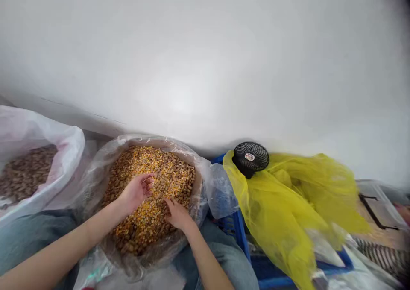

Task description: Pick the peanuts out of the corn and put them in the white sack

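The loose mix of yellow kernels and brown lumpy pieces [179, 170] lies inside the open clear plastic bag [160, 142], where the left hand [137, 192] is half open, seemingly empty, and the right hand [178, 214] dips slightly bent fingers, though blur hides whether they grip anything. Handling it well calls for low, gentle strokes inside the bag's rim, wrists off its thin film, lest pieces spill left towards the white woven sack [68, 147] or right towards the blue plastic crate [239, 234]

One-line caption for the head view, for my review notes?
Two bare hands over mixed grain and nuts in a plastic-lined bag, yellow mesh alongside.
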The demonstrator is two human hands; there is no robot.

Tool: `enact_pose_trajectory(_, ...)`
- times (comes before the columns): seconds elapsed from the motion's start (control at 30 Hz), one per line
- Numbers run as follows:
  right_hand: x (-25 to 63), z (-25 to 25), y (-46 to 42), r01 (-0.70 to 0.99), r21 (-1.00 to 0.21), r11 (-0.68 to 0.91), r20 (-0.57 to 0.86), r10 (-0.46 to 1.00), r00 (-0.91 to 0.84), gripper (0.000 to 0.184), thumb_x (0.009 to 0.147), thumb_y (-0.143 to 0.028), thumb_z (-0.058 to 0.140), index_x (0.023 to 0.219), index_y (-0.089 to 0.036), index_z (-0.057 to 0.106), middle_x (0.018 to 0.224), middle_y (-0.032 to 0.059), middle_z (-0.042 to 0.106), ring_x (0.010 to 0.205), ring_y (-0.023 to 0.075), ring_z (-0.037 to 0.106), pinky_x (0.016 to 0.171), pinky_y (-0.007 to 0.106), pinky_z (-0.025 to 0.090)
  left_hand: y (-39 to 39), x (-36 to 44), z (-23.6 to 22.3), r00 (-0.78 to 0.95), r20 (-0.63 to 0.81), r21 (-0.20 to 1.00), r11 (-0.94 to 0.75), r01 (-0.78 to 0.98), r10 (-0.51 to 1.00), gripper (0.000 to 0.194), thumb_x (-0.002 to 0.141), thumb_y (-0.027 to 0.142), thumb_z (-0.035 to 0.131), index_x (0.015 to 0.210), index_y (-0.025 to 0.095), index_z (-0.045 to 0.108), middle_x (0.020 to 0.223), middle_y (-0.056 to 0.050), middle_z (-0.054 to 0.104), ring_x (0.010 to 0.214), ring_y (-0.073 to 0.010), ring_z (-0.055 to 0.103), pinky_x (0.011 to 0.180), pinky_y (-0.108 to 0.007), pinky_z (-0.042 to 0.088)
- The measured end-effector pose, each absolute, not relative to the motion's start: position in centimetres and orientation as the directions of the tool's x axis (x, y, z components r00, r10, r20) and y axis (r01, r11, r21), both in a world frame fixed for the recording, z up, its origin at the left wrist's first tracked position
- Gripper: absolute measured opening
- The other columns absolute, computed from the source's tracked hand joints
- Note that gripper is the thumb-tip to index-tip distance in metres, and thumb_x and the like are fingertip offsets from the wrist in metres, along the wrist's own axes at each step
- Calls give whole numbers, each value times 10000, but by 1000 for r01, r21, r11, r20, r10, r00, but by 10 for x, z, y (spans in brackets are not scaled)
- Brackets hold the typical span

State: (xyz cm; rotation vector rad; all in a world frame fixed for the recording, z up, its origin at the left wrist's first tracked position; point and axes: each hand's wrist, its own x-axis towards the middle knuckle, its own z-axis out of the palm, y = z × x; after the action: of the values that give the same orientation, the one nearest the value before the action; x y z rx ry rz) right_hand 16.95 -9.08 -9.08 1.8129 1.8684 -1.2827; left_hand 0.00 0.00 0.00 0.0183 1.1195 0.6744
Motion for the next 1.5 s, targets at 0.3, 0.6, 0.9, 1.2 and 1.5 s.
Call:
enact_pose_trajectory(0.3,158,-106,-95,839,-495,-225,-594,793,-137,698,689,-234,545,1305,-267,219,1331,99,312,1158,238,401,919,360,348,-1,-4,-13,241,-826,350,799,-489,510,125,744,137,454,774,131,575,577,8,512,465,-74,486,443,-196,413)
enact_pose_trajectory(0.6,144,-114,-95,886,-425,-184,-502,863,-62,344,735,-217,482,1078,-223,461,1077,82,487,871,201,560,737,328,436,-9,-5,-22,257,-838,330,822,-465,482,106,741,161,473,785,135,566,589,14,515,464,-65,478,445,-190,402)
enact_pose_trajectory(0.9,141,-134,-97,795,-538,-279,-436,900,20,272,674,-80,448,905,-194,538,965,69,502,832,167,548,769,301,423,-9,-12,-30,263,-843,327,835,-444,470,108,740,169,471,789,142,563,604,14,520,476,-64,481,455,-190,397)
enact_pose_trajectory(1.2,143,-130,-90,520,-730,-443,-461,881,105,210,616,-60,398,694,-183,550,768,22,516,744,148,522,737,287,410,-7,-20,-36,240,-853,327,833,-446,463,100,728,179,497,783,141,572,610,18,514,493,-60,481,463,-187,392)
enact_pose_trajectory(1.5,139,-108,-81,-288,-725,-626,-682,712,170,154,594,-197,500,745,-225,499,631,-54,483,547,100,467,559,238,382,-8,-14,-36,250,-861,315,851,-421,442,112,731,178,486,772,139,582,602,14,517,483,-63,471,469,-190,389)
